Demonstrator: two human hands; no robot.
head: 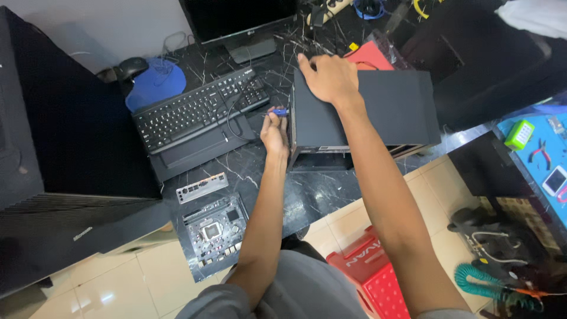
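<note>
Nearest the camera, at the bottom of the frame, a red plastic stool stands on the tiled floor below the person's forearms. Just left of centre, the left hand has its fingers pinched together on a blue-handled screwdriver, its tip at the front edge of the black computer case. The right hand lies flat on the case's top panel, fingers spread, steadying it. This looks like work on a screw at the case's edge, which calls for a firm brace. A keyboard and its looping cable crowd the left hand on the tabletop; a bare motherboard lies lower left.
</note>
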